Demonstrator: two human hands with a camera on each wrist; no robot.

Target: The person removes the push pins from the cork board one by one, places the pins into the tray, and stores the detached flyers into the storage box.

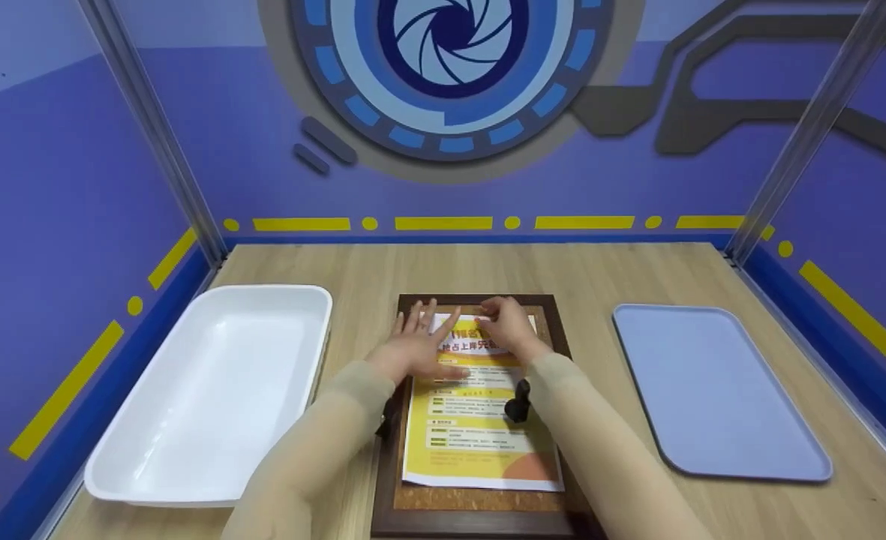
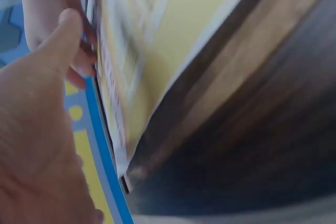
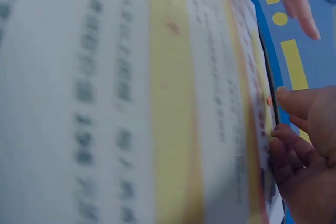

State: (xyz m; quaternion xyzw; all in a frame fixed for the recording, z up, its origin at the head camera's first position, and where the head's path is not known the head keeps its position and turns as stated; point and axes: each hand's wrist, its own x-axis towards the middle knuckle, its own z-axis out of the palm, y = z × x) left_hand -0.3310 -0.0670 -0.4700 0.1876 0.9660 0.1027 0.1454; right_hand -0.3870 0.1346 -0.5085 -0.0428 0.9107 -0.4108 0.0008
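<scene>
A yellow and white printed poster (image 1: 480, 450) lies on a cork board (image 1: 443, 499) with a dark brown wooden frame (image 1: 555, 315). My left hand (image 1: 416, 349) rests with spread fingers on the poster's upper left part. At the upper right my right hand (image 1: 509, 324) has its fingers curled near the poster's top edge. In the right wrist view a small orange-red push pin (image 3: 269, 100) shows at the thumb tip of this hand (image 3: 310, 145). The fingers partly hide it. The left wrist view shows my left thumb (image 2: 63, 35) beside the poster's edge.
A white deep tray (image 1: 210, 390) stands on the left of the wooden table (image 1: 352, 270). A flat grey-blue tray (image 1: 720, 390) lies on the right. Purple-blue panels (image 1: 488, 199) enclose the table at the back and sides. A black device (image 1: 518, 405) is at my right wrist.
</scene>
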